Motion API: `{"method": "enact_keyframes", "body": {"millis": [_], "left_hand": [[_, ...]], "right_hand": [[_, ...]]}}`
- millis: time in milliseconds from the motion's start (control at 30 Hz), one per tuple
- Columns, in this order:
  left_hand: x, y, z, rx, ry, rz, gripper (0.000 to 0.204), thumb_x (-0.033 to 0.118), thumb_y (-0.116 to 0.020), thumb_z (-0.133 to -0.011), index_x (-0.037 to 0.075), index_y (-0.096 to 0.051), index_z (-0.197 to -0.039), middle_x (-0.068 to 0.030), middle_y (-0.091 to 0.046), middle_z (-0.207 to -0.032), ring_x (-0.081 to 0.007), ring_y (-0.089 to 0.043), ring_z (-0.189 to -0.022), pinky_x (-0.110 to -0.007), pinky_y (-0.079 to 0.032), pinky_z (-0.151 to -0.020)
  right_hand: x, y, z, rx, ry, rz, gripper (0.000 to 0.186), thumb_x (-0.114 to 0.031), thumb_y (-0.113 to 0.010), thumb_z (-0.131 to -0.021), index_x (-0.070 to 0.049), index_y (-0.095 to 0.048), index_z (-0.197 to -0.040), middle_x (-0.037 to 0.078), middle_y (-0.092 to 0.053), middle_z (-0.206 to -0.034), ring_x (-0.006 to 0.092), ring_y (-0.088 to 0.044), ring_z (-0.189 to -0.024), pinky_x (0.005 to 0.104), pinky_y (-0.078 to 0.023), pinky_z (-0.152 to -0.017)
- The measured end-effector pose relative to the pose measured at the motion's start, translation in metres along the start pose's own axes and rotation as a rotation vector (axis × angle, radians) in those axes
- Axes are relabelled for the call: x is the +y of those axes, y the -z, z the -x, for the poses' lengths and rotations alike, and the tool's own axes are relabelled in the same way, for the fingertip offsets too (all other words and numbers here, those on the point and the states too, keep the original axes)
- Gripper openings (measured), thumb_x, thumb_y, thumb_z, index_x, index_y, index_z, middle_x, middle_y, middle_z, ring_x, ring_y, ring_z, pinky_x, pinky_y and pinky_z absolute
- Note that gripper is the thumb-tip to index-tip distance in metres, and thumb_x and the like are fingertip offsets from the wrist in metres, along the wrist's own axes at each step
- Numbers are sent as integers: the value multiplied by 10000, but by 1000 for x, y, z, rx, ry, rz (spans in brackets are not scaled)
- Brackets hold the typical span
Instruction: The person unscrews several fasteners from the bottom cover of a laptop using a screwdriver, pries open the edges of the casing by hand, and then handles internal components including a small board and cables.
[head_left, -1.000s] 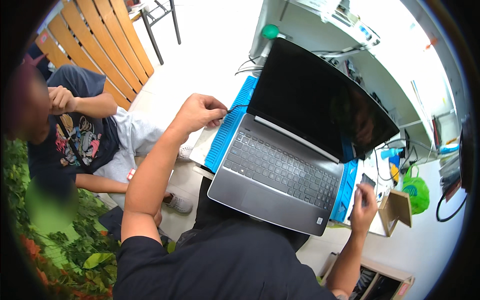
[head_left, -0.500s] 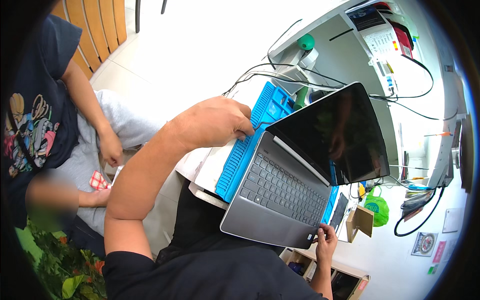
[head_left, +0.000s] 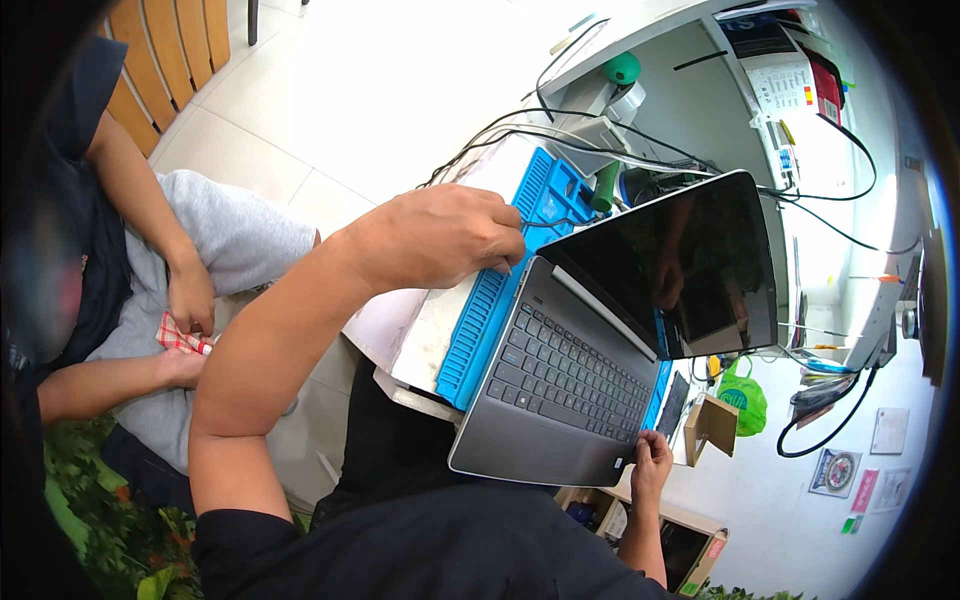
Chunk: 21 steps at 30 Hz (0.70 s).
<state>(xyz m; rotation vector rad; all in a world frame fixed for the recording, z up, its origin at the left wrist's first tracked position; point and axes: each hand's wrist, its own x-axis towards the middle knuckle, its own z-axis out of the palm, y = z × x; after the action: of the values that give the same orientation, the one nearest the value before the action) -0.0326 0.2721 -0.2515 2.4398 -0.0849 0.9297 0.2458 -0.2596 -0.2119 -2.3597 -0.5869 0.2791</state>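
An open grey laptop (head_left: 560, 385) with a dark screen (head_left: 680, 270) rests on a blue ribbed work mat (head_left: 480, 310). Past the laptop's left side, my left hand (head_left: 450, 240) is closed in a pinch above the mat. A thin dark cable (head_left: 560, 222) runs from its fingers across the mat; the gripped end is hidden. My right hand (head_left: 652, 450) grips the laptop's right front corner, fingers at its edge.
Black cables (head_left: 500, 125) cross the bench's far side. A green bag (head_left: 742, 400) and a small brown box (head_left: 712, 425) are at the right. At the left, a seated person (head_left: 190, 290) holds a red-checked item (head_left: 180, 333).
My left hand has shifted slightly right, and more of the cable shows beside its fingers. The view has moved a little. My right hand stays at the laptop's corner.
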Motion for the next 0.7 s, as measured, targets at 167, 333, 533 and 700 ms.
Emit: {"method": "enact_keyframes", "body": {"millis": [167, 333, 533, 700], "left_hand": [[4, -10, -2, 57, 88, 42, 119, 114, -803, -942, 74, -782, -1052, -84, -739, -961, -277, -742, -968, -408, -616, -840], [11, -13, 3, 116, 175, 191, 122, 96, -783, -976, 38, -761, -1081, -130, -785, -1010, -318, -777, -924, -399, -616, -847], [-10, 22, -57, 151, 388, 376, 200, 119, -751, -1041, -10, -780, -1192, -107, -795, -976, -179, -781, -872, -318, -644, -822], [-6, 78, -162, 169, 480, 369, 269, 164, -740, -1022, -39, -813, -1181, -89, -781, -930, -170, -773, -839, -312, -661, -829]], "right_hand": [[-3, -4, 3, 19, 77, 70, 83, -53, -656, -1088, 1, -717, -1077, -17, -637, -930, 73, -559, -839, 248, -452, -748], [-16, -1, 31, 25, -55, -27, 206, -156, -697, -1108, -8, -743, -1244, -32, -644, -938, 39, -555, -785, 215, -439, -641], [-19, -13, 51, 41, -120, -160, 330, -187, -731, -1097, 20, -734, -1355, -13, -689, -954, 36, -565, -739, 215, -453, -602], [-11, -24, 47, 35, -62, -366, 324, -142, -726, -1085, 40, -730, -1353, 11, -700, -901, 78, -614, -687, 245, -523, -608]]}}
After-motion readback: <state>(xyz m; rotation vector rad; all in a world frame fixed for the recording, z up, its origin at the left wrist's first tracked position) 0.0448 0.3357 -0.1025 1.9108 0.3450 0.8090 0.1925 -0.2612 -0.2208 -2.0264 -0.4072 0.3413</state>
